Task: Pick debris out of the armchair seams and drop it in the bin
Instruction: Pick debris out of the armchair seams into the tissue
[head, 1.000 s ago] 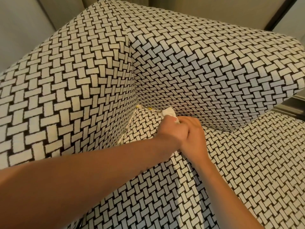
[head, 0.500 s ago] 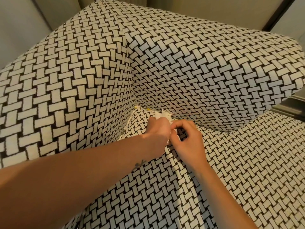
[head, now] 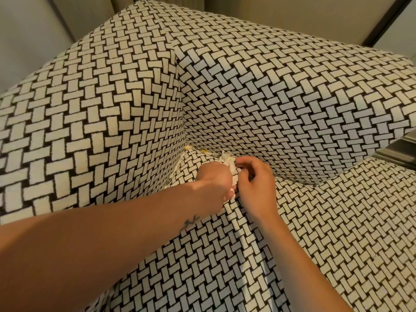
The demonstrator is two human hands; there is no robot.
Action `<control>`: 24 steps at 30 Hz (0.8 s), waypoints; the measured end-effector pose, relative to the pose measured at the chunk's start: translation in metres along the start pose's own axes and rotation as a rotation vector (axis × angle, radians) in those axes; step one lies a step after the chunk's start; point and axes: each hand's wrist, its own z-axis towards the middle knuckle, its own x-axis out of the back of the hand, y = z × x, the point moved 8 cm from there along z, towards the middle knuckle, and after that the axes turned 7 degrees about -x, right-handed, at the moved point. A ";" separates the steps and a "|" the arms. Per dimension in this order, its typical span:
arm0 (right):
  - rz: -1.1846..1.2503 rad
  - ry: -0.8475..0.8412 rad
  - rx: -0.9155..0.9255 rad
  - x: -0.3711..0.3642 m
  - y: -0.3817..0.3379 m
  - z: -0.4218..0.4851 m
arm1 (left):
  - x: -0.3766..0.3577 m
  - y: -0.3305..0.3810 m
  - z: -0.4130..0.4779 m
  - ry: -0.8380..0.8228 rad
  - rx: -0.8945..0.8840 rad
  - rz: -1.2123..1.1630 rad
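As left hand [head: 215, 181] grips debris [head: 228, 161], right hand [head: 255, 184] adj., pinching

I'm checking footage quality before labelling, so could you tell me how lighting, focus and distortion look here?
Head view: sharp throughout; the wide-angle lens bows the armchair outline; warm light on its side arm, a cooler bluish tint on its backrest; soft shadow under the backrest beside the white scraps; no glare.

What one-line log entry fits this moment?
stage: picking debris | left hand: grips white paper scraps | right hand: pinches scraps | armchair seam: yellow bits lodged | bin: not in view
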 end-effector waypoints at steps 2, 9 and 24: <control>-0.259 0.020 0.051 -0.006 -0.004 0.003 | -0.003 0.003 0.003 -0.026 -0.072 0.036; -0.558 0.082 0.023 -0.017 -0.011 0.006 | -0.003 0.000 0.007 -0.023 -0.070 -0.052; -0.415 0.280 -0.097 -0.015 -0.008 0.015 | -0.004 -0.007 0.012 -0.040 -0.049 -0.019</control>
